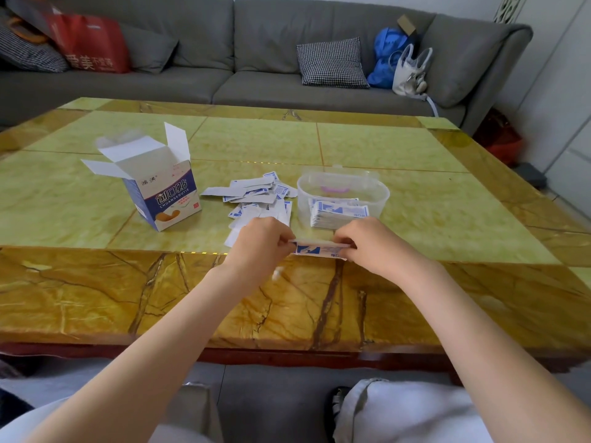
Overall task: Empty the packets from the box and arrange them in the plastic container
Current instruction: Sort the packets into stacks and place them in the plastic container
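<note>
A small stack of packets [320,249] is pinched at its ends by the left hand [260,243] and right hand [367,243], just before the plastic container [343,195]; squaring seems underway, placement inside beside the stack already there follows.

A grey sofa [256,59] behind the table [415,203] holds a checked cushion [332,63], red bag [92,43], blue bag [385,55].
</note>
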### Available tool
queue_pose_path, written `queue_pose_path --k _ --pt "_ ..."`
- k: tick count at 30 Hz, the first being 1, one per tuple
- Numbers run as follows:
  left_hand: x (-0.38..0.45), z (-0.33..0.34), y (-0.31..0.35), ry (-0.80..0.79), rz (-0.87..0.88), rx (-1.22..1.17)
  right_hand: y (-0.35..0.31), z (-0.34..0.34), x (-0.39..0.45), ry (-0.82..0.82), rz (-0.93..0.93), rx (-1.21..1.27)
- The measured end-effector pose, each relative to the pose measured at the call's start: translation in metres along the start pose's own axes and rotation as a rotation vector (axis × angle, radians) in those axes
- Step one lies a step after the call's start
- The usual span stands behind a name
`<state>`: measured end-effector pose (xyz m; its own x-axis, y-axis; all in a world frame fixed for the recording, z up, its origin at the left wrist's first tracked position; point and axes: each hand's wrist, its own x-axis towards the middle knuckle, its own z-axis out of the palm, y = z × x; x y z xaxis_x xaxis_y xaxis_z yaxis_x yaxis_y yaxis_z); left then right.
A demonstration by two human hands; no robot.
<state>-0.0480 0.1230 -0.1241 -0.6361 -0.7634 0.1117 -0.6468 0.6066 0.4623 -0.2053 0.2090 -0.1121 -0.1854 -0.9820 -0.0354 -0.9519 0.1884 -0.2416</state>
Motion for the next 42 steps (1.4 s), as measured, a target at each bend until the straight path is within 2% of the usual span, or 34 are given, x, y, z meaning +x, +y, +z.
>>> queue_pose_path --k 3,12,18,21,25,28,30,34,38,42 --pt "0.000 0.000 0.002 0.005 -0.041 -0.108 -0.001 -0.002 -0.002 -0.013 -0.004 0.043" --pt "0.000 0.002 0.003 -0.018 -0.124 -0.131 -0.007 -0.003 -0.004 0.006 -0.002 0.035" --pt "-0.001 0.001 0.007 0.032 -0.048 0.027 -0.009 -0.005 -0.004 0.010 -0.001 0.053" --pt "0.006 -0.009 0.007 0.106 -0.042 -0.066 -0.003 -0.016 -0.003 0.142 0.023 0.232" --pt "0.034 -0.033 0.019 0.166 -0.082 -0.388 0.012 -0.046 0.012 0.439 0.140 0.637" --pt "0.064 -0.040 0.035 0.183 -0.105 -0.466 0.021 -0.056 0.036 0.557 0.269 0.700" --pt "0.084 -0.038 0.043 0.150 -0.135 -0.350 0.024 -0.058 0.052 0.536 0.347 0.534" --pt "0.109 -0.030 0.049 0.017 -0.175 -0.020 0.026 -0.048 0.075 0.338 0.395 0.212" --pt "0.124 -0.022 0.055 -0.072 -0.169 0.191 0.027 -0.042 0.085 0.217 0.425 0.148" --pt "0.134 -0.016 0.058 -0.184 -0.170 0.291 0.022 -0.044 0.085 0.159 0.404 0.125"
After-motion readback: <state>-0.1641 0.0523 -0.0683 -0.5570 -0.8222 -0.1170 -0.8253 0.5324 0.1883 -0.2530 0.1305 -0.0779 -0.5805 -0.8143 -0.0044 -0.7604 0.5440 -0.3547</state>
